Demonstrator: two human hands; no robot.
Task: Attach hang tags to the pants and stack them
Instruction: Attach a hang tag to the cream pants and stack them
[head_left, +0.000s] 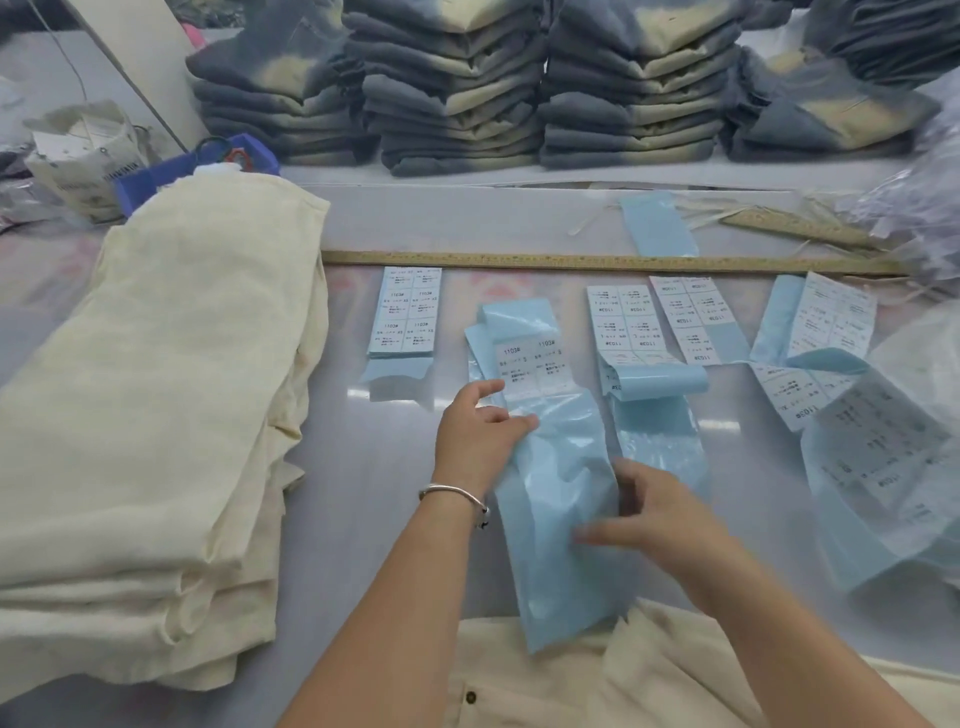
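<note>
Both hands, left (480, 431) and right (657, 514), pinch a blue label strip (556, 499); cream pants (597, 675) at 6 o'clock look untagged, so tagging seems barely begun.

"1103#" on the white size stickers (531, 364) of the blue backing strips (558, 519).

A glossy pale grey tabletop (363, 467) reflects overhead light, with a raised white shelf (519, 174) running along its far edge.

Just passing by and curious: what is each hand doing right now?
Left hand: pinching the blue sticker strip.
Right hand: blurred; fingers on the same strip, its grip cannot be told.
</note>
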